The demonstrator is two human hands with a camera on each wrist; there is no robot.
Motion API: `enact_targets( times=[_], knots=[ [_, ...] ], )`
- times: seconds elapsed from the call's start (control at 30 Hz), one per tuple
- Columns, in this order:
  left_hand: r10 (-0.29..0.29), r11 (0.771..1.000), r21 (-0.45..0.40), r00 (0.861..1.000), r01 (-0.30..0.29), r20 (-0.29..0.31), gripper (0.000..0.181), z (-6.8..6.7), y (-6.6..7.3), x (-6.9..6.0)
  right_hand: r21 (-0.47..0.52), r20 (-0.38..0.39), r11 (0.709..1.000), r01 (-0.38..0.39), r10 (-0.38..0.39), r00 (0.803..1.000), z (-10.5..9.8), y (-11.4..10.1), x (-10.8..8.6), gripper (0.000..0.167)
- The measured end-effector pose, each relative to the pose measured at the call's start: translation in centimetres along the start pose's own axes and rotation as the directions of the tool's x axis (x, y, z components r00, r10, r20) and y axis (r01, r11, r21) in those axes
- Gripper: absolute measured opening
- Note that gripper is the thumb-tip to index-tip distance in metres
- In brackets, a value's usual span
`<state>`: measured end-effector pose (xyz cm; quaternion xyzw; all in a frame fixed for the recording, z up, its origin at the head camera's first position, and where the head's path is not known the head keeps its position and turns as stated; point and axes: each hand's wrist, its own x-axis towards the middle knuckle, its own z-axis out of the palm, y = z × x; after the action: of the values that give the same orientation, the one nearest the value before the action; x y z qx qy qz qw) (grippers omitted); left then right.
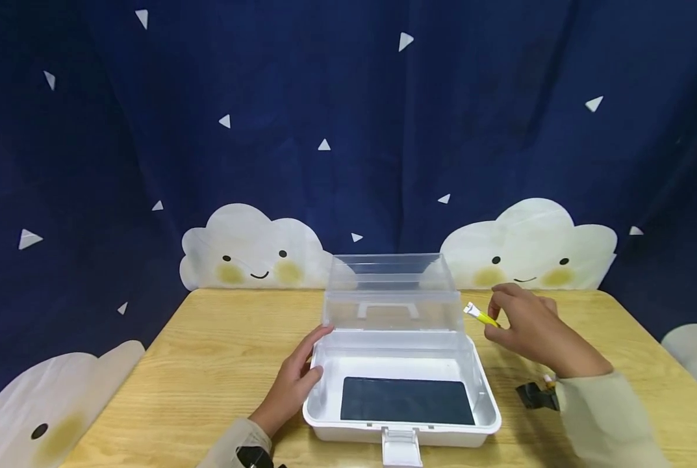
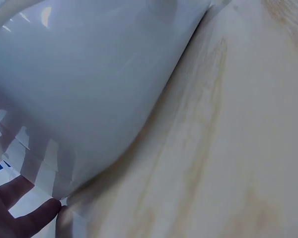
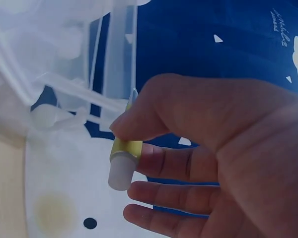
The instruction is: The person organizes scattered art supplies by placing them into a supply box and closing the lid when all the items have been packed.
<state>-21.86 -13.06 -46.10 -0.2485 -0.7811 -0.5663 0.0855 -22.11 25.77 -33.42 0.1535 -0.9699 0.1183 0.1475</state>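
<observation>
One white box (image 1: 338, 431), head view: set on a wooden table (image 1: 225, 351), clear lid (image 1: 392, 281) raised at the back, latch (image 1: 401, 447) at the front, dark rectangular item (image 1: 406, 400) lying inside. One left hand (image 1: 292, 383): against the box's left rim, fingers loosely extended, not clenched. One right hand (image 1: 526, 325): raised just right of the lid, pinching one small yellow-and-white tube (image 1: 481, 314) above the table. One black item (image 1: 536, 396): near the right sleeve (image 1: 605, 416), nature unclear. Backdrop: navy curtain (image 1: 360, 97), white triangles, smiling clouds.

Left wrist view: box's pale outer wall; fingertips at its edge, lower left.

Right wrist view: tube between thumb and index finger, white rounded end exposed; clear lid beyond.
</observation>
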Motion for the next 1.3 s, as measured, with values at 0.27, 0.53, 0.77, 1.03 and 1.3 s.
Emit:
enact_targets(
  times=[0.27,0.53,0.77,1.03,1.3],
  knots=[
    [-0.031,0.998,-0.06,0.999,0.032,0.026,0.072,-0.2,-0.2,0.0,0.037,-0.017,0.999,0.005,-0.005,1.0,-0.4,-1.1,1.1,0.014],
    [-0.02,0.999,-0.03,0.999,0.021,0.034,0.069,-0.4,1.8,-0.1,0.085,-0.058,0.994,0.065,-0.06,0.996,-0.6,-2.1,1.7,0.01],
    [-0.041,0.998,-0.042,0.998,0.043,0.038,0.066,-0.5,3.1,-0.2,0.126,-0.028,0.988,0.085,-0.082,0.996,0.0,-2.6,2.0,0.01],
    [-0.016,0.999,-0.039,0.999,0.017,0.028,0.071,-0.5,0.2,-0.4,0.168,-0.002,0.981,0.101,-0.102,0.995,0.5,-2.8,1.8,0.012],
    [0.018,0.998,-0.064,0.999,-0.015,0.038,0.069,-0.3,0.1,-0.4,0.182,0.013,0.976,0.121,-0.126,0.992,0.8,-3.1,1.7,0.012]
  ],
)
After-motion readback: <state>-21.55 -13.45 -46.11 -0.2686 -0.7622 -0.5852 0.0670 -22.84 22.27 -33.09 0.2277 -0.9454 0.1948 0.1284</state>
